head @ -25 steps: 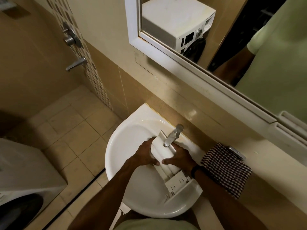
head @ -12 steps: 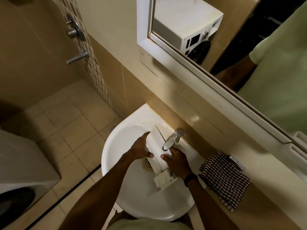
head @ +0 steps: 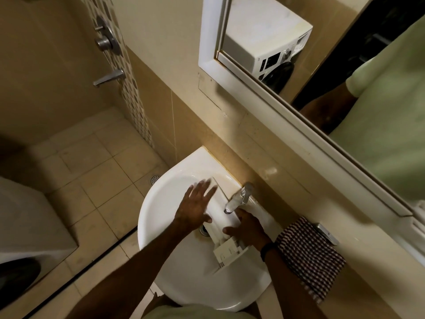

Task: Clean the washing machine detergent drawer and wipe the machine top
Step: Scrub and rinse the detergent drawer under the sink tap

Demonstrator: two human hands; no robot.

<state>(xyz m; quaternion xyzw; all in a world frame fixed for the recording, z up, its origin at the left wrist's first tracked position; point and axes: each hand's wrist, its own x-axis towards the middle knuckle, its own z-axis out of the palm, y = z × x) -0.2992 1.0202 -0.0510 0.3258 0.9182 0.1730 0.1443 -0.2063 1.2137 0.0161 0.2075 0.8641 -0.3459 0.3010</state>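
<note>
The right grip clasped the detergent drawer in the sink from three o'clock; the left grip, fingers spread straight, lay over its ten o'clock end.

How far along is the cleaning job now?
Done: the detergent drawer lies in the sink. In hand: the right hand grips it under the tap, the left hand spreads open over it. Left: wiping the machine top; the checked cloth lies on the ledge.

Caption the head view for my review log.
Right hand holds the detergent drawer under the tap; left hand spread open over it.
</note>
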